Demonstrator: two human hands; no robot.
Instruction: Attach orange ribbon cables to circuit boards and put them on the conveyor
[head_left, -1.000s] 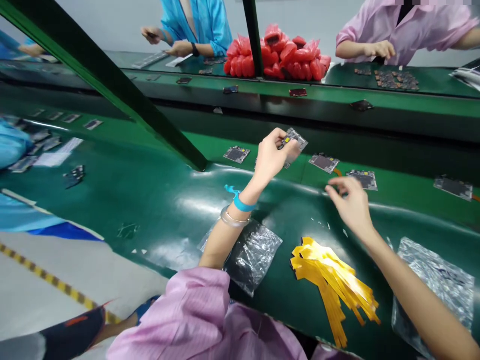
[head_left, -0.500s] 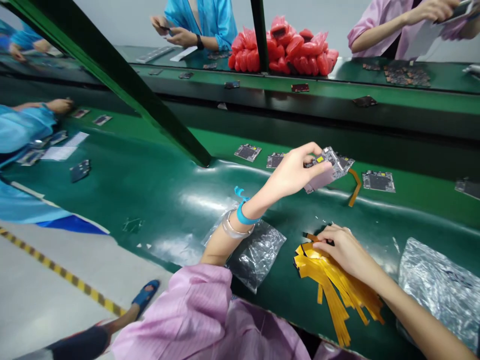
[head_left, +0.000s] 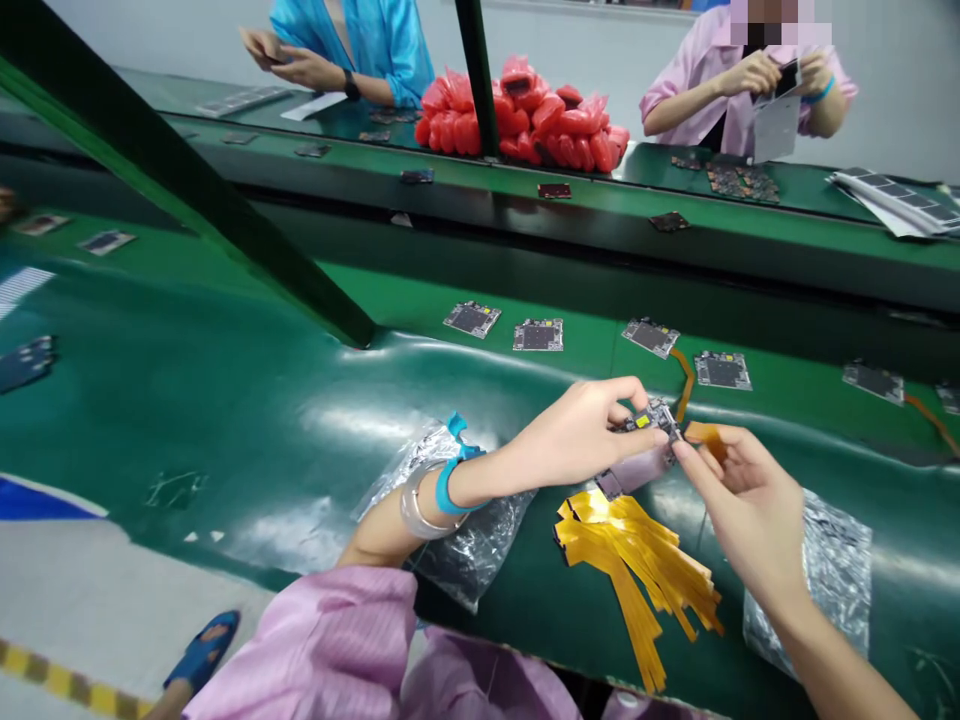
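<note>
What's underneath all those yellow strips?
The green table shows around the strips and between some of their loose ends. Right under the pile, the strips cover everything, so I can't tell if anything else is there.

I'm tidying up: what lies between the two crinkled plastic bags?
The head view shows a pile of yellow ribbons between the left bag and the right bag.

The left grip (head_left: 592,430) is pinching between thumb and curled fingers, its left forearm (head_left: 371,530) slanting up from behind. Just right of it, the right grip (head_left: 750,495) is pinching too, fingers bending, its right forearm (head_left: 844,640) trailing below.
</note>
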